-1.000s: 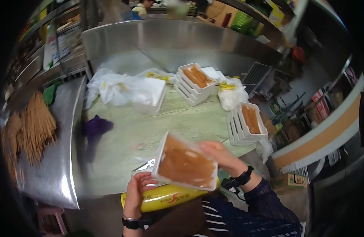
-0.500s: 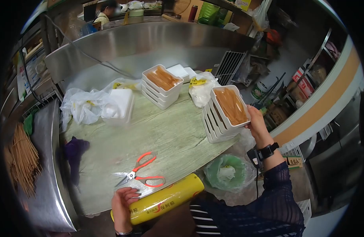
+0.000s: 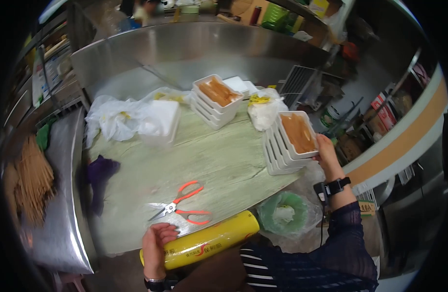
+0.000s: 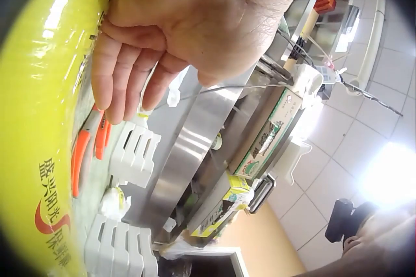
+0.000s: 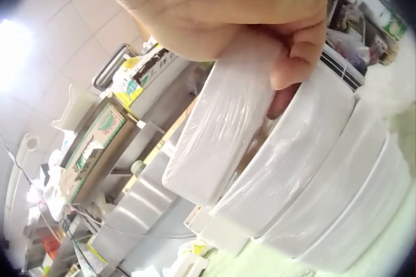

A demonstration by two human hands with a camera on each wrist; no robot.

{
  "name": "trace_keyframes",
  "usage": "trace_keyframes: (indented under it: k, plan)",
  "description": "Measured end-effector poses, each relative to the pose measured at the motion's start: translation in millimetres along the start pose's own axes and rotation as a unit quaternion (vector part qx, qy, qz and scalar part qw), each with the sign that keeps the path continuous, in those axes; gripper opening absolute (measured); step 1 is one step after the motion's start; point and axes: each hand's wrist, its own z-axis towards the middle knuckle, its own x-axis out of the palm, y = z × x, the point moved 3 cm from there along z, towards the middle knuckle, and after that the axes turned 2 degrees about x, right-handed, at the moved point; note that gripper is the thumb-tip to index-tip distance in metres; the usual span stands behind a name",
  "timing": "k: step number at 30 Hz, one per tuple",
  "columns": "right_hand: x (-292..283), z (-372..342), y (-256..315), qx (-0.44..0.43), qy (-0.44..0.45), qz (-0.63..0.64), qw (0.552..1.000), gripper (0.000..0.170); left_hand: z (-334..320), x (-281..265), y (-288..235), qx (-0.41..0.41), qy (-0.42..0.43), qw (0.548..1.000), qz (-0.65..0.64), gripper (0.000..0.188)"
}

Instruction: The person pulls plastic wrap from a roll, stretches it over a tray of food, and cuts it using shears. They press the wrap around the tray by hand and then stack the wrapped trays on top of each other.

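My right hand (image 3: pixel 329 156) grips the near right edge of the top white tray (image 3: pixel 298 134), which holds brown strips and sits on a stack at the table's right. In the right wrist view the fingers (image 5: pixel 290 72) curl round the end of this film-wrapped tray (image 5: pixel 218 127), tilted against the trays (image 5: pixel 292 153) below it. My left hand (image 3: pixel 158 246) is beside the left end of a yellow film roll (image 3: pixel 209 246), fingers loosely bent and holding nothing; the left wrist view shows its palm (image 4: pixel 188 24) by the roll (image 4: pixel 39 121). Orange-handled scissors (image 3: pixel 171 207) lie just beyond it.
A second tray stack (image 3: pixel 216 114), plastic bags (image 3: pixel 114 119) and a white container (image 3: pixel 160 121) stand along the back. A purple cloth (image 3: pixel 101 173) is on the left, near brown sticks (image 3: pixel 35 175) on a metal surface. A lined green bin (image 3: pixel 284 216) stands below the right edge.
My right hand has carried the filled tray from above the roll to the right stack. My left hand has let go of it and stays by the roll; the scissors are now uncovered.
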Motion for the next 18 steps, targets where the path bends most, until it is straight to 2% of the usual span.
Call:
trace_keyframes:
  k: [4,6,9,11,12,14,16,18]
  plan:
    - [-10.0,11.4,3.8,-0.044,0.032,-0.176,0.983,0.040,0.2,0.6,-0.8,-0.010,0.019,1.000,-0.020,0.054]
    - [-10.4,16.4,2.8,-0.108,0.015,-0.214,0.971,0.043,-1.7,1.1,-5.6,-0.010,0.012,1.000,-0.016,0.054]
    - [-11.0,9.4,7.9,-0.159,-0.025,-0.317,0.935,0.042,-1.7,3.0,-6.5,-0.005,0.011,1.000,-0.012,0.056]
    - [-0.7,-21.4,32.1,-0.338,-0.093,-0.334,0.875,0.038,-3.5,3.4,-9.7,-0.010,0.016,1.000,-0.008,0.053]
    - [10.5,-41.2,48.4,-0.425,-0.125,-0.335,0.832,0.036,-3.2,3.8,-10.9,-0.010,0.017,1.000,-0.007,0.052]
    - [43.0,-81.2,84.6,-0.453,-0.047,-0.270,0.848,0.033,-2.7,4.5,-10.7,-0.011,0.015,1.000,-0.011,0.051]
    - [96.0,-104.6,97.6,-0.392,0.100,-0.112,0.908,0.036,-3.2,6.9,-10.4,-0.013,0.022,1.000,-0.007,0.049]
    - [154.4,-93.7,92.2,-0.303,0.216,-0.023,0.928,0.044,-2.5,9.3,-12.7,-0.007,0.026,1.000,0.000,0.047]
